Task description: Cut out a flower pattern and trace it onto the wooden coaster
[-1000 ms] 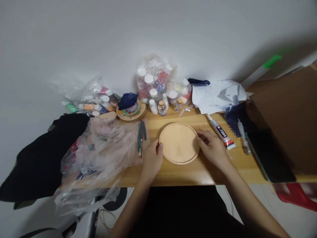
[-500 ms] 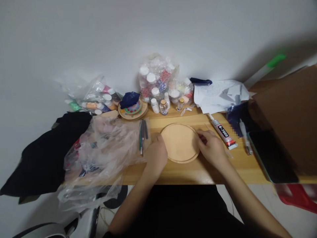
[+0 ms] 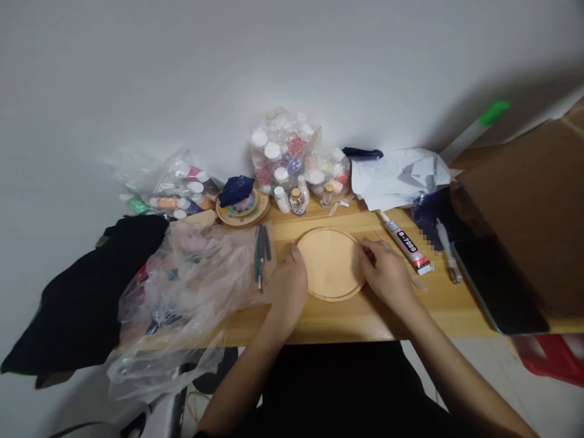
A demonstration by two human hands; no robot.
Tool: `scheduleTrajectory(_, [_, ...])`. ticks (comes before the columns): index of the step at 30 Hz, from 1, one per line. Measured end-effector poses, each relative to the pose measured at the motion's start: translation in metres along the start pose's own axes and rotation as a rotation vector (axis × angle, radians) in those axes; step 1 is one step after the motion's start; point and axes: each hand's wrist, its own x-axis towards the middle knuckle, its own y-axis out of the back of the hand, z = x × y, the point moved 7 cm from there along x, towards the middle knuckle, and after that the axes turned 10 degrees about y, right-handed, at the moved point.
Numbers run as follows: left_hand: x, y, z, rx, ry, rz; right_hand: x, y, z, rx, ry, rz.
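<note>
A round, pale wooden disc with a raised rim (image 3: 331,264) lies flat on the wooden table (image 3: 337,319). My left hand (image 3: 290,286) grips its left edge, fingers bent. At the right edge, my right hand (image 3: 387,271) pinches the rim between thumb and curled fingers. Right of that hand lies a B-7000 glue tube (image 3: 407,244). Several slim tools (image 3: 261,254) rest on plastic to the left of my left hand.
Crumpled clear plastic (image 3: 196,280) and black cloth (image 3: 91,298) cover the left side. Bags of bottles (image 3: 283,152), small jars (image 3: 298,202) and papers (image 3: 396,176) line the wall. A phone (image 3: 499,286) and a cardboard box (image 3: 533,213) are at right.
The camera view has shifted slightly, so the objects at the back and right appear a little further left. Both hands stay at the disc's edges.
</note>
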Motion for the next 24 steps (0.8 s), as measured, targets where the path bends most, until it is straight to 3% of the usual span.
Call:
scheduleTrajectory(9, [0.000, -0.004, 0.001, -0.009, -0.031, -0.072, -0.002, -0.003, -0.001, -0.108, 0.019, -0.028])
scheduleTrajectory(13, [0.003, -0.004, -0.005, -0.063, 0.001, -0.039, -0.002, 0.001, -0.002, -0.041, 0.005, 0.009])
scheduleTrajectory(16, [0.005, -0.001, -0.016, -0.186, 0.012, -0.045, 0.000, 0.007, -0.003, 0.175, -0.032, 0.053])
scheduleTrajectory(19, [0.008, 0.007, -0.031, -0.319, 0.054, -0.072, 0.004, 0.011, -0.003, 0.579, -0.089, 0.049])
scheduleTrajectory(22, [0.012, 0.013, -0.047, -0.465, 0.121, -0.031, 0.012, 0.015, -0.007, 0.942, -0.159, 0.042])
scheduleTrajectory(24, [0.015, 0.014, -0.054, -0.590, 0.122, 0.030, 0.019, 0.022, -0.011, 1.016, -0.161, 0.059])
